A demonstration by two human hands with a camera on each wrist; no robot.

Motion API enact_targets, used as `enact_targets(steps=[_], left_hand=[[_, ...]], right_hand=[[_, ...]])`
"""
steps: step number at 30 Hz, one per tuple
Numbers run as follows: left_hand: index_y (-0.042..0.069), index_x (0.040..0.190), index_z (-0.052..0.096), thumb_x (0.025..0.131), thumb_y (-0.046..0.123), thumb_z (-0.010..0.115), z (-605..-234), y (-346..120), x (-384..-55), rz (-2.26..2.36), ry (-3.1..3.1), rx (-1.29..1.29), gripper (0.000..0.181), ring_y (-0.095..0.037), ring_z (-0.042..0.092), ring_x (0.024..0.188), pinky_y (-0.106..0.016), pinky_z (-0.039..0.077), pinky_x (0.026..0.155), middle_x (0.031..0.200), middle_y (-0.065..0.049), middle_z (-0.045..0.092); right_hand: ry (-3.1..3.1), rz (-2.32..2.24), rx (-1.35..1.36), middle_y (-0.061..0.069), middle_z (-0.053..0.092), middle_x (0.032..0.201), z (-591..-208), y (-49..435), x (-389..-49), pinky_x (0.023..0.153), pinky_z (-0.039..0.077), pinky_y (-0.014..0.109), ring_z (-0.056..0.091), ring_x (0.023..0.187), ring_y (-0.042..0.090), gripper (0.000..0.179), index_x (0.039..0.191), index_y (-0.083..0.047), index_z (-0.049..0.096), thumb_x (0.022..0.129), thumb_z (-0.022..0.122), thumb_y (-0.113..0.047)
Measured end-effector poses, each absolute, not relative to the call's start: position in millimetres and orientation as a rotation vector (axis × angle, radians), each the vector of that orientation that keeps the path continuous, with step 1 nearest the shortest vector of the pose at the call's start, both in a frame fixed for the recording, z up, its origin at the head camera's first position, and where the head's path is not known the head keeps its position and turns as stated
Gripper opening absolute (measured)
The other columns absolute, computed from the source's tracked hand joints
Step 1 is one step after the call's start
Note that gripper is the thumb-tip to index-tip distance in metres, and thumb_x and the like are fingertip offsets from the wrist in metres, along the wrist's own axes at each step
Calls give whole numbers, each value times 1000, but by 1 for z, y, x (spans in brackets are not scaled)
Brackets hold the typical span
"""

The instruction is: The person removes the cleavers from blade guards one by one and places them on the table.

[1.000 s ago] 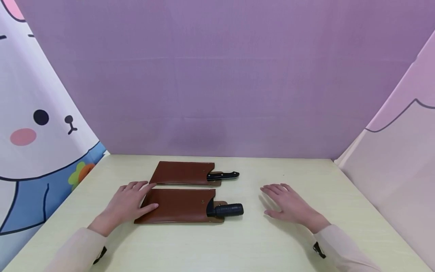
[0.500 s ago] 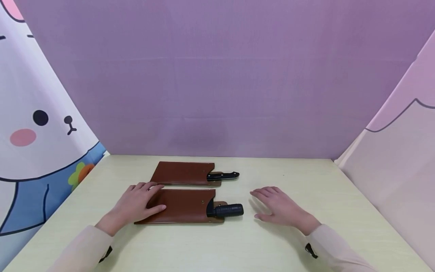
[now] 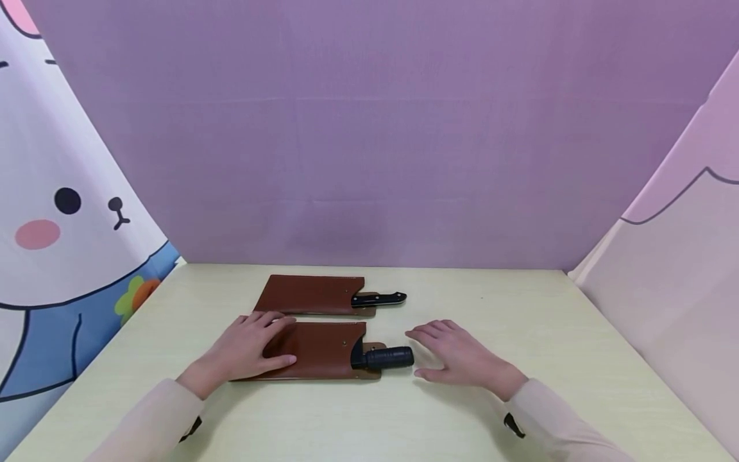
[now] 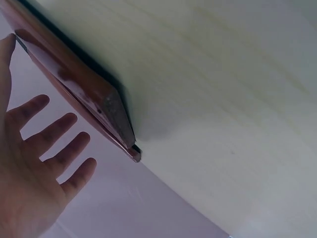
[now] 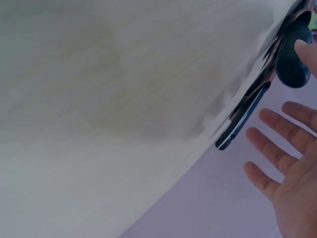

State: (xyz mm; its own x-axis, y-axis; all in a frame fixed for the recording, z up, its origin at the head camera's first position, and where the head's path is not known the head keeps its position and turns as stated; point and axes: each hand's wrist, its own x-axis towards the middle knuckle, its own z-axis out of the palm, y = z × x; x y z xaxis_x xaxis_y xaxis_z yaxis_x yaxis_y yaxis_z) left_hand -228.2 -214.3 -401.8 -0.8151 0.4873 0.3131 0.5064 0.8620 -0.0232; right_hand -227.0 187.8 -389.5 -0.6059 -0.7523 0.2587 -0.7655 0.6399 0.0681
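Two brown leather knife sheaths lie flat, one behind the other. From the near sheath [image 3: 323, 350] a thick black ribbed handle [image 3: 389, 357] sticks out to the right. The far sheath [image 3: 314, 294] has a slimmer riveted black knife handle [image 3: 380, 299] coming out of it. My left hand [image 3: 245, 346] is over the left part of the near sheath, thumb and fingers spread apart. Just right of the ribbed handle is my right hand [image 3: 458, 356], its fingers extended and nothing in its grasp. Both blades are hidden inside the sheaths.
The pale table [image 3: 346, 423] runs back to a purple cloth backdrop [image 3: 369, 141]. A cartoon-printed curtain [image 3: 69, 256] borders the left side, and a pink and white curtain [image 3: 681, 269] the right.
My left hand has slid rightward over the near sheath. My right hand has come left, closer to the ribbed handle. The sheaths and handles have stayed put.
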Motion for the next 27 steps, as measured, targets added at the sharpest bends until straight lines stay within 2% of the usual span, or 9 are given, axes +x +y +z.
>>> enact_targets(steps=[8,18,27], left_hand=[[24,131,49,74,71,52,-402,-210,-231,-133,-2773,-827,74,-27,49,115,-52,39,92,126,-2,53],[26,135,45,69,79,47,-401,-204,-233,-195,-2842,-915,85,-34,43,122,-55,35,95,133,-3,47],[27,138,40,66,78,52,-403,-201,-237,-207,-2873,-995,89,-32,39,125,-58,37,92,138,-4,42]], right_hand=[[-2613,93,1258,-1,57,123,-387,175,-227,98,39,40,51,114,18,60,129,-15,50,81,61,-49],[-2620,103,1314,-4,58,119,-386,157,-229,96,40,37,52,112,15,53,126,-17,52,83,59,-48],[-2599,118,1369,-5,59,117,-387,146,-231,94,41,35,53,107,13,50,125,-16,52,84,58,-46]])
